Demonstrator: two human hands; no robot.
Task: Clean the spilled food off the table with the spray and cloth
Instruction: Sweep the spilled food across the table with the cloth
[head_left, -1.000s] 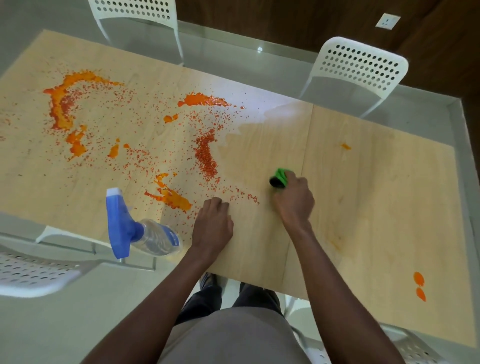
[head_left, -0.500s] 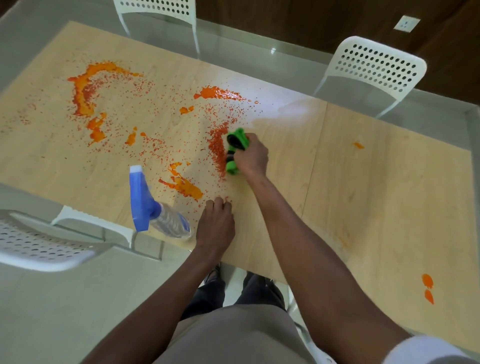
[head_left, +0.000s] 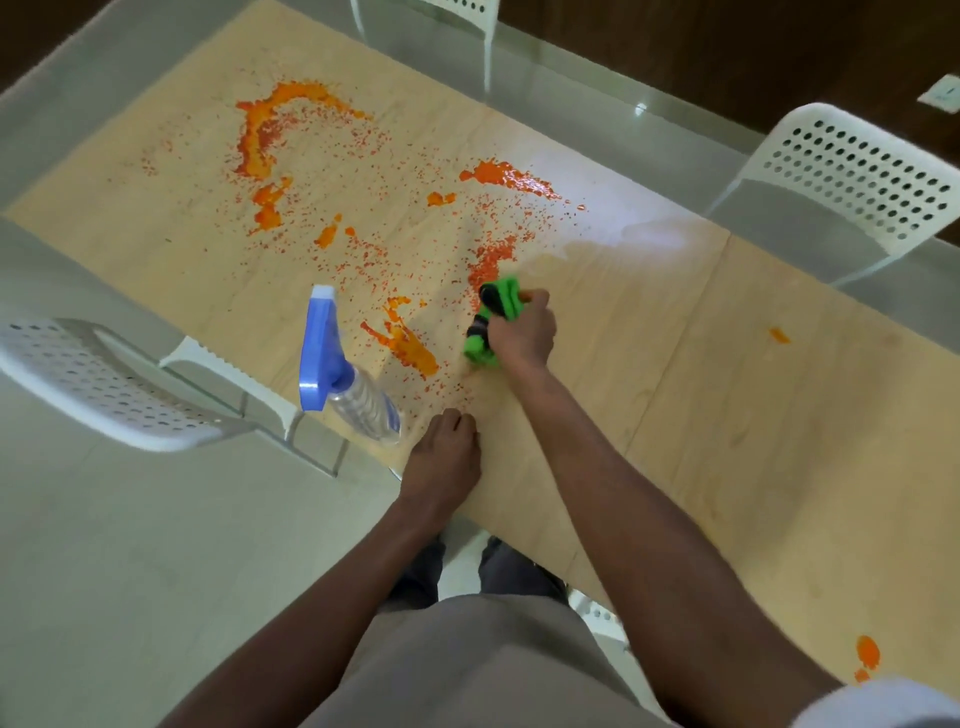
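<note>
Right hand (head_left: 522, 332) grips a bunched green cloth (head_left: 491, 322) against the counter (head_left: 727, 364) beside orange spilled food (head_left: 410, 348); left hand (head_left: 441, 457), fingers curled under, rests near the spray bottle (head_left: 337, 369).

Pale wood-grain surface (head_left: 727, 395) marked with orange-red spilled food (head_left: 405, 343) in thick smears and fine speckles. Bunched cloth (head_left: 493, 322) bright green with black. Clear plastic spray bottle (head_left: 358, 400) with blue trigger head and blue label band. White perforated plastic chairs (head_left: 852, 176) patterned with round holes. Floor (head_left: 130, 571) pale grey.
</note>
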